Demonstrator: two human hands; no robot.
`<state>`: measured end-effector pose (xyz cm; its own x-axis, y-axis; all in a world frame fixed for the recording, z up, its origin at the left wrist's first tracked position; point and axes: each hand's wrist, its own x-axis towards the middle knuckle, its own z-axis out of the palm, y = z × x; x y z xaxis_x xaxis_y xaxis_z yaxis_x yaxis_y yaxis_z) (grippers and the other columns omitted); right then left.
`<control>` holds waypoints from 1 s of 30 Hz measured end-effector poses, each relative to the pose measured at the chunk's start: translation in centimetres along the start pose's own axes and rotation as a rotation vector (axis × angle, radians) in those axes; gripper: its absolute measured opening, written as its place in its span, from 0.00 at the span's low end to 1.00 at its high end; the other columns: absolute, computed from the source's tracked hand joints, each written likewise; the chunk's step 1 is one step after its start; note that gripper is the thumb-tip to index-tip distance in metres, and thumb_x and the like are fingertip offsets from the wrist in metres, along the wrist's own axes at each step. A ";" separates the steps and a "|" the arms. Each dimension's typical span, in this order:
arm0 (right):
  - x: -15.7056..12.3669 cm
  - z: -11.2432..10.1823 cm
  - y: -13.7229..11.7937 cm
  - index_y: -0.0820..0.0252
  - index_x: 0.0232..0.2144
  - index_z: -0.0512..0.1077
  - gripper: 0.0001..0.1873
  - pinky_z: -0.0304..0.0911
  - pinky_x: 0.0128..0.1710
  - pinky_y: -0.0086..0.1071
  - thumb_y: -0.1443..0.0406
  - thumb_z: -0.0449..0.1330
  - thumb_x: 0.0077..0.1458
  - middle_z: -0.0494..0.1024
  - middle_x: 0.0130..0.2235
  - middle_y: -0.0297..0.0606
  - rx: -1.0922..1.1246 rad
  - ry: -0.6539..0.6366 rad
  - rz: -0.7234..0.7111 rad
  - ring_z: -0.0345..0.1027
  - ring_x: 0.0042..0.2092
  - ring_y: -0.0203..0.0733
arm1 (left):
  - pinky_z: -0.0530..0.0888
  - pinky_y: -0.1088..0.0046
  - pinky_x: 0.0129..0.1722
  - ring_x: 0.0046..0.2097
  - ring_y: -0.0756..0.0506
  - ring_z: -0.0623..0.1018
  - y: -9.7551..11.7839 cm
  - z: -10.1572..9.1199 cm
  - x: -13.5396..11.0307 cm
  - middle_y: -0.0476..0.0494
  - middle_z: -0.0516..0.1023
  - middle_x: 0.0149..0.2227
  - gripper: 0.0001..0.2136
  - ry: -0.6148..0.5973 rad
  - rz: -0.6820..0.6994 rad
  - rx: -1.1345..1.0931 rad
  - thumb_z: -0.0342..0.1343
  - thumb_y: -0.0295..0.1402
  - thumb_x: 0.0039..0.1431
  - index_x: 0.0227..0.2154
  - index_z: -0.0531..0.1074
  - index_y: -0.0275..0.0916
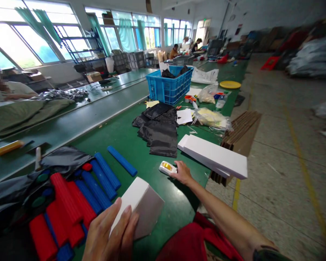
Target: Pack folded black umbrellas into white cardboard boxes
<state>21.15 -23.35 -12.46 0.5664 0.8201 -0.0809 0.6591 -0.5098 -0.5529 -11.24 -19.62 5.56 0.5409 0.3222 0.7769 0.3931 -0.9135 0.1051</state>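
Observation:
My left hand is closed around the near end of a small white cardboard box, its fingers lying along the top and side. Ahead of it on the green table, my right hand pinches the right end of a white tape dispenser with a yellow-orange roll. To the left of the box lie ribbed blue rods and red rods, several of each. A long white box rests at the table's right edge, beyond my right hand.
Folded black fabric pouches lie ahead, in front of a blue plastic crate. Clear plastic bags and a yellow disc are farther right. Flattened cardboard stands beside the table. A co-worker sits across at left.

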 end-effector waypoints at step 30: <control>-0.3 1.9 -2.7 0.63 0.48 0.69 0.15 0.71 0.40 0.39 0.60 0.58 0.61 0.73 0.46 0.41 0.860 -0.079 0.605 0.71 0.42 0.41 | 0.75 0.64 0.43 0.40 0.42 0.79 0.1 0.7 1.0 0.37 0.81 0.40 0.18 0.186 0.012 -0.040 0.69 0.23 0.43 0.40 0.77 0.36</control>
<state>18.23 -21.74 -12.46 0.6294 0.5210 -0.5765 -0.3133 -0.5088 -0.8019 -10.11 -19.24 5.88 0.3969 0.2633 0.8793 0.3559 -0.9272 0.1170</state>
